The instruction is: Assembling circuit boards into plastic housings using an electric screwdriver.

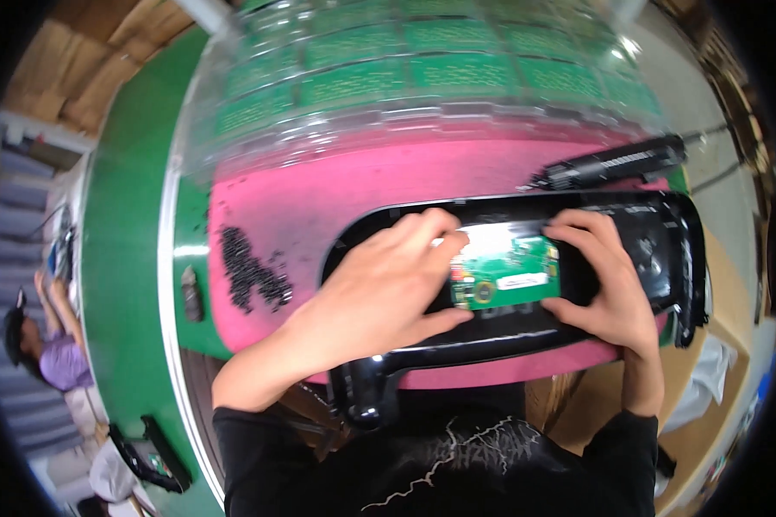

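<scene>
The left hand (379, 289) is half curled, its fingers at the upper left corner of a green circuit board (519, 265) and its thumb by the lower left corner, keeping hold of that end. The right hand (610, 289) is bent into a loose C and has the board's other end between fingertips and thumb. The board lies between the two hands, over a glossy black housing (655, 246) that reaches out past both of them; whether it is fully seated there cannot be told. Beneath the housing is a pink mat (319, 185). Left of the left hand, a scatter of small black screws (248, 274) lies on the mat, with a small dark object (191, 295) farther left. Beyond the right hand rests a black electric screwdriver (616, 164). Ahead of both hands stand clear plastic trays (345, 108) with green boards. Far to the left, a person in purple (65, 366) is near a second black housing (138, 448).
</scene>
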The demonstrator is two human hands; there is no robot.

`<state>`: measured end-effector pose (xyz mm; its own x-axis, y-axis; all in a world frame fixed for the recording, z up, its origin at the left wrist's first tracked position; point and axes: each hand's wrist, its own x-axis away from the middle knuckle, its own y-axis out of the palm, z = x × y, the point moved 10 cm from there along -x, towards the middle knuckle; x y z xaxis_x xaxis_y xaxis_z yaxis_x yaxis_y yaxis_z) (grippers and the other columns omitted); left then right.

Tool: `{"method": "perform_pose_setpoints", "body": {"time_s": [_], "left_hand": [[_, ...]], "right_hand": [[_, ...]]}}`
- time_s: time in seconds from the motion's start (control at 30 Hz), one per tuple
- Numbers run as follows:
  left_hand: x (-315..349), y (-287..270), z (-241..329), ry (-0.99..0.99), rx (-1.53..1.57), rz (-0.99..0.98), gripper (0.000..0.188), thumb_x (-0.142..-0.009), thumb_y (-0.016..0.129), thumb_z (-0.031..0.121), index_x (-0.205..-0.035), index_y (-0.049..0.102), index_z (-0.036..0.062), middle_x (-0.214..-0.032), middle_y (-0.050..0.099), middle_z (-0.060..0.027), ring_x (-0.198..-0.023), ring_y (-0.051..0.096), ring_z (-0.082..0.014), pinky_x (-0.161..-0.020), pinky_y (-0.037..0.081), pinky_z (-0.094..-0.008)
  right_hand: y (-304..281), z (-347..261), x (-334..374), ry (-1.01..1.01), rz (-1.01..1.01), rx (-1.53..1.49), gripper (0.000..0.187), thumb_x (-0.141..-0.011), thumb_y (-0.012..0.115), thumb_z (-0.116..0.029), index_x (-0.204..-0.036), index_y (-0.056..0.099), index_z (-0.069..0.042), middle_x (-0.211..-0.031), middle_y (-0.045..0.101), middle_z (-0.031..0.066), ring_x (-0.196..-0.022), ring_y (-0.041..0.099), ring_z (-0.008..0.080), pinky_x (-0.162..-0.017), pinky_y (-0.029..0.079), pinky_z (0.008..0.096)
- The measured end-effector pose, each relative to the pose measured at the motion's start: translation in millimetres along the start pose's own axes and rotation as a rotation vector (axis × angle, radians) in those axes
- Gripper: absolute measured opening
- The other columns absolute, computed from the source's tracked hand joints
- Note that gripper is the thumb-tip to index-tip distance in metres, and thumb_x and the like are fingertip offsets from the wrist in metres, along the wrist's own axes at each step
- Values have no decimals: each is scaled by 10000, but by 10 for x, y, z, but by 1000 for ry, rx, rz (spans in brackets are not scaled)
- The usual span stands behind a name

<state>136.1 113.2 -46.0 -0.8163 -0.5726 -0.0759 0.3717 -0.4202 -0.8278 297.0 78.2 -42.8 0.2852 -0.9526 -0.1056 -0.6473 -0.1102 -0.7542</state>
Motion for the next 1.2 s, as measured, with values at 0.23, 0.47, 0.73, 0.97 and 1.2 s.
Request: {"method": "perform_pose_setpoints", "body": {"time_s": [0.23, 0.47, 0.73, 0.97, 1.2], "left_hand": [[207, -412, -74, 2, 151, 301, 469, -809, 760, 239, -1146, 552, -12, -992, 613, -162, -854, 646, -318, -735, 538, -381], [808, -984, -816, -465, -348, 287, 228, -753, 758, 122, -901, 632, 3, -836, 662, -156, -863, 649, -333, -742, 512, -429], [937, -804, -1138, -782, -454, 55, 236, -614, 817, 91, -783, 671, 13, -836, 676, -173, -875, 651, -371, -747, 524, -443], [900, -790, -1256, -658, -443, 163, 165, -566, 698, -9, -727, 666, 7, -775, 675, -195, -807, 663, -384, -726, 529, -446], [648, -968, -951, -535, -136, 281, 169, -704, 701, 9, -872, 706, -11, -821, 682, -209, -774, 676, -365, -726, 543, -415]], "right_hand": [[-37, 24, 36, 103, 7, -117, 853, -581, 766, -42, -1375, 452, -17, -1255, 550, 136, -1204, 512, 263, -1011, 399, 366], [-1293, 697, 259, 239, 559, 526, 517, -937, 602, -119, -1429, 448, -94, -1287, 547, 131, -1215, 499, 250, -1075, 338, 366], [-1342, 1268, -71, 392, 496, -209, 470, -988, 579, -180, -1434, 435, -138, -1107, 561, 61, -997, 553, 102, -896, 451, 246], [-1053, 309, -463, -60, 777, -487, 450, -984, 583, -164, -1358, 375, -24, -1182, 584, 120, -1071, 578, 189, -912, 478, 345], [-631, -45, -757, -142, 553, -1206, 409, -1018, 506, -359, -1277, 444, -49, -918, 530, 57, -852, 517, 170, -816, 458, 349]]}}
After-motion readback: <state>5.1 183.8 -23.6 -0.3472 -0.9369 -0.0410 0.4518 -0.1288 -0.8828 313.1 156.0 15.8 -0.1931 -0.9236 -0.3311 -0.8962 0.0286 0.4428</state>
